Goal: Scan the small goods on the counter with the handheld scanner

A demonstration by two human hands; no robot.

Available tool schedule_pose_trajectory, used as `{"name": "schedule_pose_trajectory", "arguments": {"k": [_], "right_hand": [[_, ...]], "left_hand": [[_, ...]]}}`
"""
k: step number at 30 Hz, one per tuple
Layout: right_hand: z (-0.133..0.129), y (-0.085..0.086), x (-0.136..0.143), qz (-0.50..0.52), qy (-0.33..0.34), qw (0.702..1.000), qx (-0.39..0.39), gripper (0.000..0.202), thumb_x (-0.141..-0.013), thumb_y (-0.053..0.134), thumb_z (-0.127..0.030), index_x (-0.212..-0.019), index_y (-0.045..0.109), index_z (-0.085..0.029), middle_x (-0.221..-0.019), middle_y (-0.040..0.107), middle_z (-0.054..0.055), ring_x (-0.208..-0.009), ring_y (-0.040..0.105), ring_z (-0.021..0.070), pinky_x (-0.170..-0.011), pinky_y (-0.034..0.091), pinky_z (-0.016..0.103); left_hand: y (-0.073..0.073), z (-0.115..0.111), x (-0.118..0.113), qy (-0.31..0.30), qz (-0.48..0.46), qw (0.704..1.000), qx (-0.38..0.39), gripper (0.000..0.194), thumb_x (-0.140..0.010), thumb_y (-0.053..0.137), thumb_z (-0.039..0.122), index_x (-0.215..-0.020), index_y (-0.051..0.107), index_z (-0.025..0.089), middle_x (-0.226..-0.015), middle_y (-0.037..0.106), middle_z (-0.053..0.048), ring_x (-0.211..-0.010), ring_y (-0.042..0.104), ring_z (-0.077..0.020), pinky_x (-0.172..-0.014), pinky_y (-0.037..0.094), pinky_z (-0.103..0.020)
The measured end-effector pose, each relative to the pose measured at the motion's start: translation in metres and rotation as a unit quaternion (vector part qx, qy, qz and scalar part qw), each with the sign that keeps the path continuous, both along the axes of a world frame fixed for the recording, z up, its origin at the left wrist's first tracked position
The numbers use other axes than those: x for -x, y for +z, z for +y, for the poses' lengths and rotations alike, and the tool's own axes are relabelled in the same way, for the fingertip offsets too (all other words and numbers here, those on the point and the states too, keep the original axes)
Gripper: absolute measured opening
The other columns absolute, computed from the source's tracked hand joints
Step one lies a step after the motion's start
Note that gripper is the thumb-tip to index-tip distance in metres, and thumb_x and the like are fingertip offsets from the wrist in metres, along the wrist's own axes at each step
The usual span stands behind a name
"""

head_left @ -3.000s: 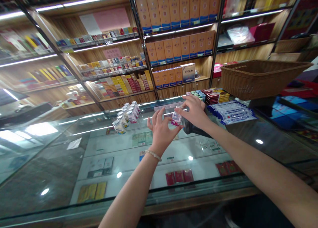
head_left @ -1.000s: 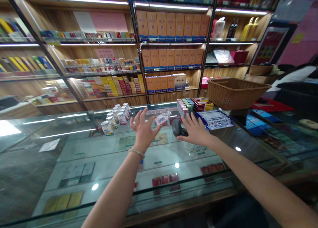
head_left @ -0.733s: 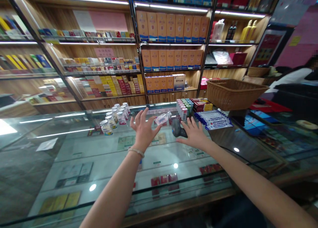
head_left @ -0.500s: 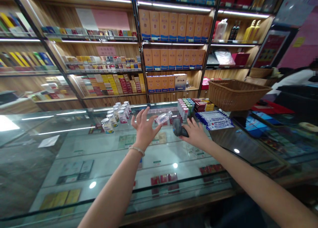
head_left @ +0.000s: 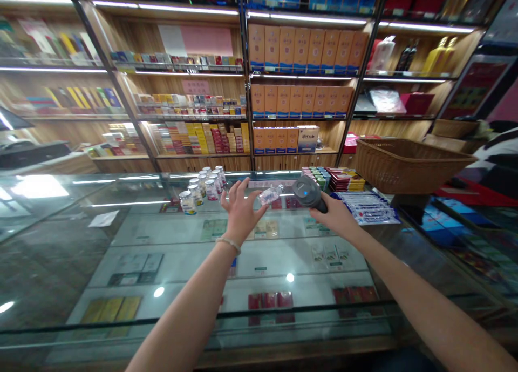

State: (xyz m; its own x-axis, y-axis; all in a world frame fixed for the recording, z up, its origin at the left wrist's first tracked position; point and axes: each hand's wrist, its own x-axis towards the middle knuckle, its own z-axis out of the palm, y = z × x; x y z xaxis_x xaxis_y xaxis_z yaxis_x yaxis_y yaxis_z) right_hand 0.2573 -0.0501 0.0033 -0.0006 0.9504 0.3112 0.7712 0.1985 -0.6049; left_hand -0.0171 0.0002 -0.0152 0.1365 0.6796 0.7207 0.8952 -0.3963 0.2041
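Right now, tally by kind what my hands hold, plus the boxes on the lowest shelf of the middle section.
Small bottle, left hand: 1
Dark handheld scanner, right hand: 1
Orange-and-blue boxes: 4
Pale box with blue base: 1
Total: 7

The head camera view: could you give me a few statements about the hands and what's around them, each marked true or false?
1. The left hand holds a small bottle. True.
2. The right hand is empty. False: it grips a dark handheld scanner.
3. The bracelet is on the right wrist. False: it is on the left wrist.
4. Several small white-topped bottles stand on the glass counter. True.
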Motion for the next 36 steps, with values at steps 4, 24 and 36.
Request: {"name": "schedule_pose_trajectory", "arguments": {"k": [4,24,36], "right_hand": [[-0.019,-0.001,0.008,0.188,0.06,0.976,0.086,0.03,-0.082,0.06,-0.045,-0.1,0.061,-0.021,-0.066,0.064,-0.004,-0.042,0.053,0.0123,-0.043,0.043,0.024],[-0.043,0.002,0.032,0.161,0.102,0.97,0.154,0.028,-0.078,0.07,-0.029,-0.105,0.068,-0.021,-0.064,0.061,-0.005,-0.036,0.046,0.0084,-0.036,0.038,0.021],[-0.042,0.002,0.031,0.137,0.092,0.979,0.121,0.041,-0.077,0.069,-0.03,-0.117,0.067,-0.022,-0.075,0.07,-0.001,-0.047,0.057,0.0137,-0.045,0.043,0.025]], "left_hand": [[-0.002,-0.001,0.0,0.007,0.003,1.0,0.0,0.032,-0.085,0.078,0.042,-0.115,0.075,0.03,-0.16,0.049,-0.012,-0.149,0.038,-0.038,-0.125,0.015,-0.067],[-0.005,0.001,-0.002,0.01,0.003,1.0,0.001,0.029,-0.083,0.08,0.037,-0.111,0.076,0.028,-0.157,0.052,-0.012,-0.147,0.042,-0.0375,-0.128,0.009,-0.064],[-0.003,-0.001,-0.001,0.004,0.014,1.0,0.003,0.033,-0.084,0.079,0.041,-0.115,0.075,0.03,-0.159,0.05,-0.012,-0.148,0.041,-0.039,-0.126,0.013,-0.067]]}}
